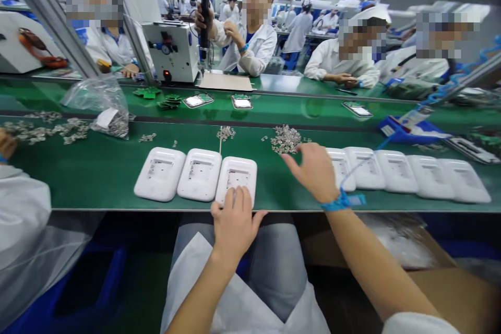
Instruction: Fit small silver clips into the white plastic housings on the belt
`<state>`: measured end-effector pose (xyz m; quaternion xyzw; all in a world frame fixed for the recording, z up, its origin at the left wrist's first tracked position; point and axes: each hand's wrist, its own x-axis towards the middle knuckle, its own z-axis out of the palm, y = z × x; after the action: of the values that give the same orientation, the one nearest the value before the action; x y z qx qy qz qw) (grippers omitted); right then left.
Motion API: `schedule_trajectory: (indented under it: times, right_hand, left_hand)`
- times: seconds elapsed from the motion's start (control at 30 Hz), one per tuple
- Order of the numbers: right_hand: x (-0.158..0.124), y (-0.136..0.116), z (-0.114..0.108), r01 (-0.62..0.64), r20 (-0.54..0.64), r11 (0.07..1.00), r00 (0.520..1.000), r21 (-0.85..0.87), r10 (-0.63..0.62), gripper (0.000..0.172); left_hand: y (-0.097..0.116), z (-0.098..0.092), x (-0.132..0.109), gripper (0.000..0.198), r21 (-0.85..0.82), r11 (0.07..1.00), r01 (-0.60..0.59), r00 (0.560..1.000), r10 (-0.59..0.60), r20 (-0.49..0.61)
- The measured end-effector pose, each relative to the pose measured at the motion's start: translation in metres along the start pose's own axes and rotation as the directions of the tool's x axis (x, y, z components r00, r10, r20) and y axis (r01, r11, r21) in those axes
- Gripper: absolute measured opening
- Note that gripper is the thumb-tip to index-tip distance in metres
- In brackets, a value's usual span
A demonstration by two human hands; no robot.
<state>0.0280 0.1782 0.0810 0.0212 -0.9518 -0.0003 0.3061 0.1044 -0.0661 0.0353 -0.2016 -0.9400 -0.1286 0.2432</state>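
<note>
My left hand (pixel 234 222) lies with its fingertips on the lower part of a white plastic housing (pixel 238 167), thumb spread to the side. Two similar white housings (pixel 199 175) sit in a row just left of it. Beside a pile of small silvery metal pieces (pixel 286 139) is my right hand (pixel 315 171), thumb stretched out apart from the fingers. Nothing shows in its grasp, though the fingertips are partly hidden. A blue wrist strap (pixel 340 202) circles my right wrist, and its cord runs over more white housings (pixel 397 169) on the right.
A plastic bag of metal pieces (pixel 113 120) and scattered pieces lie at left, near a neighbour's sleeve (pixel 23 203). Green boards (pixel 170 102) and several devices rest on the far green strip. A blue tray (pixel 415 133) is at right. Workers in white sit opposite.
</note>
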Motion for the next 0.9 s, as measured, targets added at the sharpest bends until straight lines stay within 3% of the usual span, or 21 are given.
schedule_trajectory:
  times: [0.07, 0.13, 0.23, 0.33, 0.43, 0.5, 0.57, 0.67, 0.73, 0.9]
  right_hand:
    - [-0.026, 0.036, -0.002, -0.256, -0.034, 0.942, 0.966, -0.215, 0.255, 0.052]
    - [-0.052, 0.060, 0.000, -0.360, 0.001, 0.867, 0.923, -0.344, 0.384, 0.059]
    - [-0.077, 0.059, 0.004, -0.260, 0.087, 0.903, 0.948, -0.343, 0.306, 0.064]
    - [-0.073, 0.023, 0.003, -0.156, 0.117, 0.967, 0.976, -0.203, 0.182, 0.059]
    - [-0.039, -0.011, -0.002, -0.010, 0.225, 0.997, 0.974, 0.071, -0.006, 0.044]
    - [-0.001, -0.020, -0.001, 0.108, 0.333, 0.951, 0.920, 0.290, -0.206, 0.032]
    - [0.042, -0.019, 0.007, 0.181, 0.410, 0.900, 0.842, 0.397, -0.350, 0.022]
    - [0.101, -0.010, 0.038, 0.274, 0.454, 0.951, 0.836, 0.145, -0.310, 0.015]
    - [0.125, -0.005, 0.063, 0.377, 0.540, 0.925, 0.786, -0.036, -0.300, 0.015]
    - [0.136, -0.005, 0.105, 0.569, 0.616, 0.822, 0.656, -0.023, -0.436, 0.027]
  left_hand:
    - [-0.015, -0.004, -0.003, 0.048, 0.003, 1.000, 0.029, 1.000, -0.029, 0.001]
    - [-0.032, -0.008, -0.004, 0.047, 0.032, 0.997, 0.063, 0.998, -0.064, 0.012]
    - [-0.052, -0.010, 0.001, 0.048, 0.089, 0.989, 0.116, 0.993, -0.112, -0.047]
    - [-0.051, -0.001, 0.014, 0.053, 0.037, 0.997, 0.066, 0.985, -0.059, -0.162]
    - [-0.031, 0.015, 0.031, 0.058, -0.154, 0.956, -0.251, 0.965, 0.233, -0.123]
    - [-0.017, 0.026, 0.042, 0.063, -0.250, 0.871, -0.423, 0.905, 0.419, -0.071]
    - [-0.009, 0.034, 0.051, 0.068, -0.299, 0.820, -0.488, 0.862, 0.506, -0.021]
    - [-0.008, 0.038, 0.055, 0.067, -0.343, 0.815, -0.467, 0.859, 0.511, 0.045]
    - [-0.010, 0.038, 0.052, 0.069, -0.317, 0.840, -0.440, 0.875, 0.480, 0.059]
    - [-0.006, 0.040, 0.042, 0.075, -0.132, 0.934, -0.332, 0.940, 0.340, 0.035]
